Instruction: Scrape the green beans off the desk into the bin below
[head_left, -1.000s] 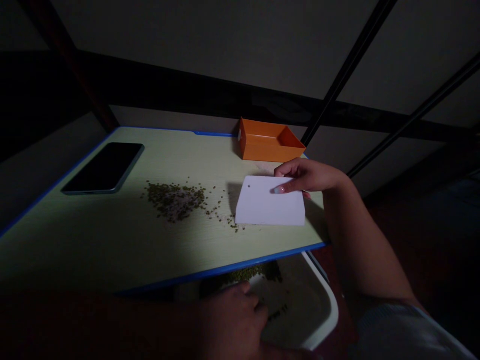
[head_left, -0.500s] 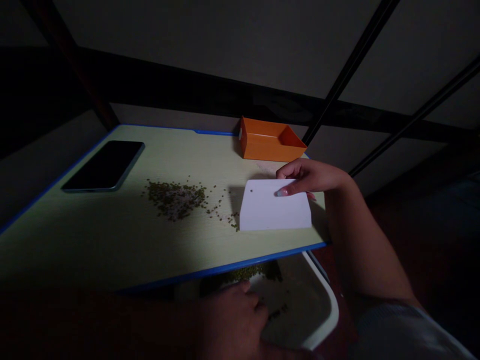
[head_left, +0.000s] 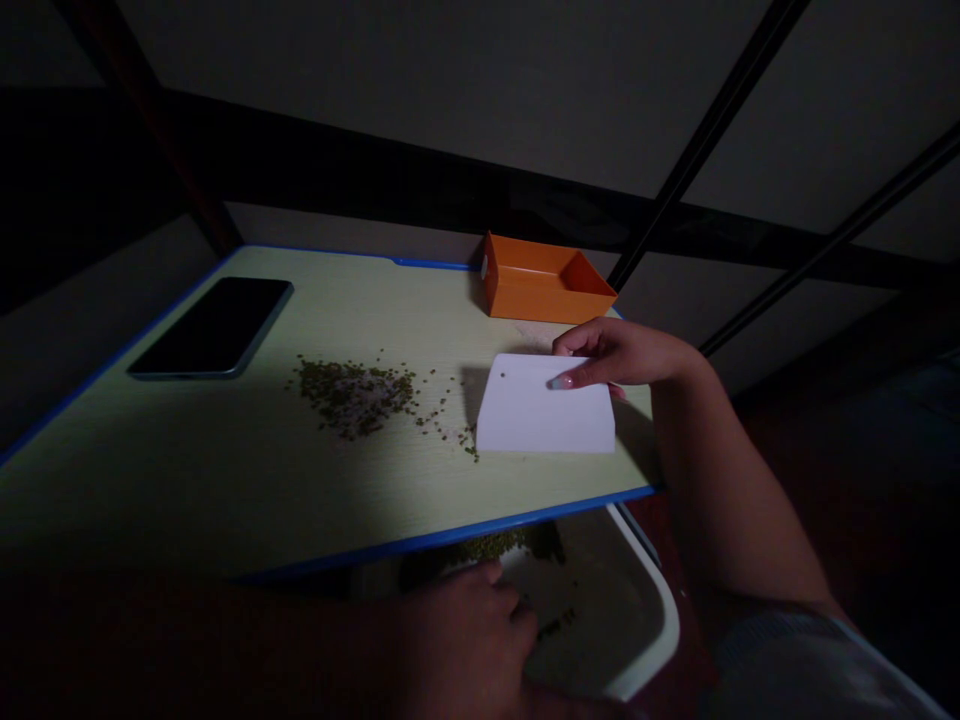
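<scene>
My right hand (head_left: 619,352) pinches the top edge of a white plastic scraper card (head_left: 544,415), which stands on the pale table (head_left: 225,470) near its right front corner. A loose heap of small green beans (head_left: 351,393) lies to the card's left, with a few strays by its lower left corner. My left hand (head_left: 465,640) is below the table's front edge, fingers curled over the rim of a white tray (head_left: 652,640) that holds more green beans (head_left: 495,548).
A black phone (head_left: 214,328) lies flat at the table's left. An orange open box (head_left: 544,282) stands at the back edge. The table has a blue rim (head_left: 450,538). Dark bars and a wall rise behind.
The white card shifted slightly right and toward the front edge, then came back a little left. The left hand stayed at the tray.
</scene>
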